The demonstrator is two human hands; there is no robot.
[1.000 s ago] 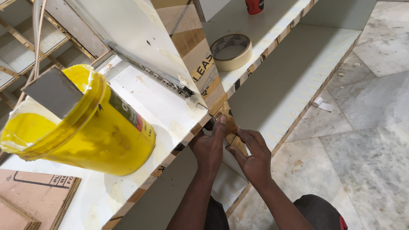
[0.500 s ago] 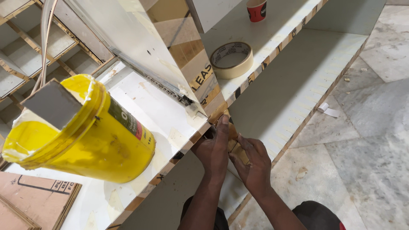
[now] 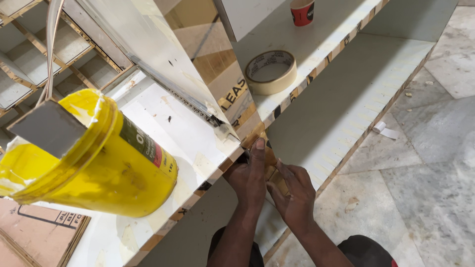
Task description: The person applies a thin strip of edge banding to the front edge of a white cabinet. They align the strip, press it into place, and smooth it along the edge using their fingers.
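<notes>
My left hand (image 3: pixel 249 174) lies flat along the front edge of a white laminated shelf board (image 3: pixel 178 133), its fingers pressing a tan strip of edge tape (image 3: pixel 269 157) against the board's edge. Just to the right, my right hand (image 3: pixel 294 190) pinches the same strip lower down. Both hands touch each other at the strip. The strip runs under my fingers, so most of it is hidden.
A yellow bucket (image 3: pixel 104 163) with a grey scraper (image 3: pixel 49 126) in it stands on the board at left. A roll of masking tape (image 3: pixel 271 71) and a red paper cup (image 3: pixel 302 11) sit on the farther shelf. Marble floor (image 3: pixel 420 173) lies to the right.
The view has shifted slightly, bringing the red cup into sight. My hands stay together on the strip at the board's edge, with the left fingers stretched further up along it.
</notes>
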